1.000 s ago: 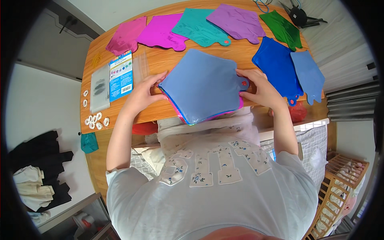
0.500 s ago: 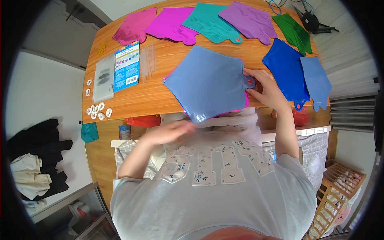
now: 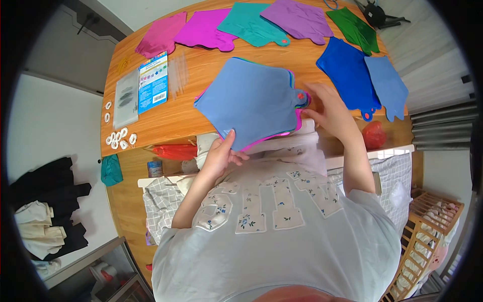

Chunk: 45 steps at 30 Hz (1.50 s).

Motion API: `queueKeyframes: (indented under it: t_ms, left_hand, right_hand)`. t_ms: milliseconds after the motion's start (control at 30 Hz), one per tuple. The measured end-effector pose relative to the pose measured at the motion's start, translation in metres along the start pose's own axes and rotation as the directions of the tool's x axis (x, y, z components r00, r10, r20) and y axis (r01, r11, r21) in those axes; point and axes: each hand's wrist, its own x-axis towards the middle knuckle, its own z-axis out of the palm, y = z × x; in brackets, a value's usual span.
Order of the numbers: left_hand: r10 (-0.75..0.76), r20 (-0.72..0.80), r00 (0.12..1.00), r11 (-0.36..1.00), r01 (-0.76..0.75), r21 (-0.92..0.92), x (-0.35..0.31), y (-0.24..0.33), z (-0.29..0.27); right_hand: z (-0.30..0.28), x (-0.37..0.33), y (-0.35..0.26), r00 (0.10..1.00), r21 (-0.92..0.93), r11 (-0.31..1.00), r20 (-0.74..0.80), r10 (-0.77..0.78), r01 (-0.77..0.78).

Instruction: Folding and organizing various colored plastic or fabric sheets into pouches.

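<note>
A stack of flat, five-sided foil balloons (image 3: 246,98) lies over the table's near edge. Its top one is grey-blue, with magenta and green edges peeping out beneath. My left hand (image 3: 221,153) grips the stack's near corner, thumb on top and fingers underneath. At the stack's right side, my right hand (image 3: 327,106) has its thumb and fingers apart around the small tab (image 3: 300,96) with a red spot. Its fingertips are slightly blurred, and whether they touch the tab is unclear.
Pink, magenta, teal, purple, green and blue foil pieces (image 3: 347,75) line the table's far and right sides. A blue printed card (image 3: 153,83), clear strips (image 3: 177,75) and several white ribbon rolls (image 3: 116,137) lie at left. A black device (image 3: 375,14) stands far right.
My left hand has come up to the stack's near corner and taken hold. My right hand has loosened around the tab, and more coloured edges show under the top balloon.
</note>
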Motion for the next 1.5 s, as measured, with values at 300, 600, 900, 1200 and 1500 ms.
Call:
queueKeyframes:
  t_ms: [300, 600, 900, 1200, 1500]
  left_hand:
    - [-0.120, 0.229, 0.966, 0.967, 0.166, -0.194, -0.019, -0.013, -0.024]
    - [-0.052, 0.303, 0.952, 0.964, 0.127, -0.233, -0.021, 0.001, -0.032]
    - [-0.188, 0.269, 0.944, 0.976, 0.212, -0.060, -0.013, 0.006, -0.054]
    - [-0.274, 0.158, 0.949, 0.961, 0.276, 0.004, -0.012, 0.021, -0.041]
    - [-0.255, 0.243, 0.936, 0.963, 0.269, -0.028, -0.008, 0.016, -0.049]
  right_hand:
    - [0.009, -0.065, -0.053, 0.818, 0.166, 0.803, 0.189, 0.544, -0.572]
    - [0.022, -0.062, -0.047, 0.891, 0.153, 0.879, 0.111, 0.440, -0.452]
    - [0.033, -0.063, -0.051, 0.902, 0.104, 0.898, 0.117, 0.415, -0.427]
    - [0.033, -0.051, -0.063, 0.889, 0.051, 0.895, 0.154, 0.431, -0.443]
    - [0.022, -0.033, -0.074, 0.886, -0.054, 0.902, 0.173, 0.430, -0.427]
